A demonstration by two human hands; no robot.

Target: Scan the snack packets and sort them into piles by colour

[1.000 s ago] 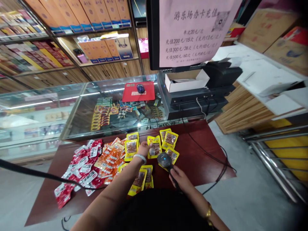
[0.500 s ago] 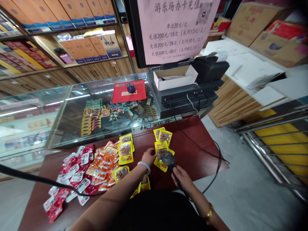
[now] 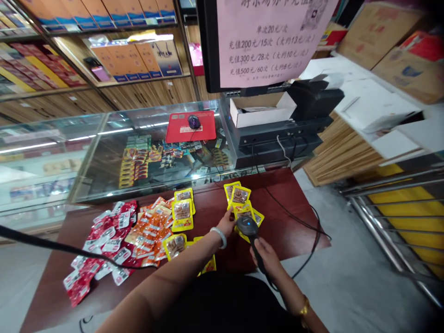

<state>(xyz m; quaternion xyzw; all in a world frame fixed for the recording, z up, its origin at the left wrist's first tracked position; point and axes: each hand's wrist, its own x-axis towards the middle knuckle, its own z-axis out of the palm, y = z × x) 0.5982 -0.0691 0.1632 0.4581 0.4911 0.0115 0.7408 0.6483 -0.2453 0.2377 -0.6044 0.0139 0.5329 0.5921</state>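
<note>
My right hand (image 3: 268, 258) is wrapped round the handle of a black handheld barcode scanner (image 3: 247, 225), its head over a yellow snack packet (image 3: 244, 211). A small blue light shows on top of the scanner. The fingers of my left hand (image 3: 227, 223) are closed at the left edge of that packet, which the scanner partly hides. Just behind it, another yellow packet (image 3: 240, 194) overlaps more of the same kind. To the left of my hands lie further yellow packets (image 3: 182, 210), a spread of orange packets (image 3: 151, 233) and a heap of red and white packets (image 3: 109, 240).
The packets lie on a dark red tabletop (image 3: 284, 199) against a glass display counter (image 3: 104, 162). A red mouse pad (image 3: 208, 131), a white open box (image 3: 263, 115) and a screen with a pink sign (image 3: 270, 51) stand behind. A black cable (image 3: 287, 206) crosses the table; metal rails (image 3: 385, 231) stand right.
The yellow packet under the scanner has turned and shifted slightly right, with my left hand following. The scanner's blue light now shows. The view has swung a little.
</note>
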